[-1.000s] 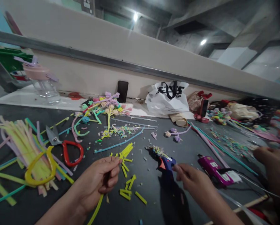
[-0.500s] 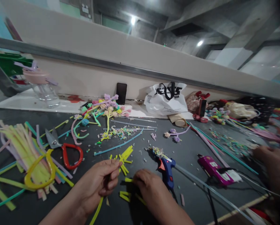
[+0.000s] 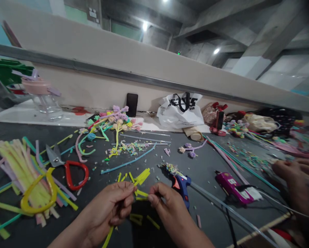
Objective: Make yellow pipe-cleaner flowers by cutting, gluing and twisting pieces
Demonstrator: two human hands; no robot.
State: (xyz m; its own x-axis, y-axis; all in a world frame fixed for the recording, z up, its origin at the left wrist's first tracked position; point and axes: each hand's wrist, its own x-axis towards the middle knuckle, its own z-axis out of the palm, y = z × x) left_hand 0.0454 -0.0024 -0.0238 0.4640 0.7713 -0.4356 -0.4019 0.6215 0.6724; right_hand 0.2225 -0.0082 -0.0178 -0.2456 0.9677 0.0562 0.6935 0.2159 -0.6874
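Note:
My left hand (image 3: 115,201) pinches a yellow chenille stem (image 3: 108,237); its lower end hangs below the palm. A cluster of short yellow chenille pieces (image 3: 142,177) sticks out beyond those fingertips. To its right, my right hand (image 3: 167,203) has thumb and finger closed on a short yellow chenille piece (image 3: 142,195), whose left end lies close to the cluster. Beneath the hands, more cut yellow pieces (image 3: 153,222) rest on the dark table. A blue glue gun (image 3: 183,187) lies just beyond my right hand.
Scissors (image 3: 55,156) with red and yellow handles lie at left on a bundle of chenille stems (image 3: 15,158). A purple device (image 3: 229,184) with a cord is at right, near another person's hand (image 3: 290,175). Behind are chenille flowers (image 3: 118,115), a white bag (image 3: 180,115) and a bottle (image 3: 44,100).
My right hand has risen from the table pieces toward my left fingertips, bringing a short yellow piece beside the cluster. My left hand keeps its pinch. The view has shifted slightly.

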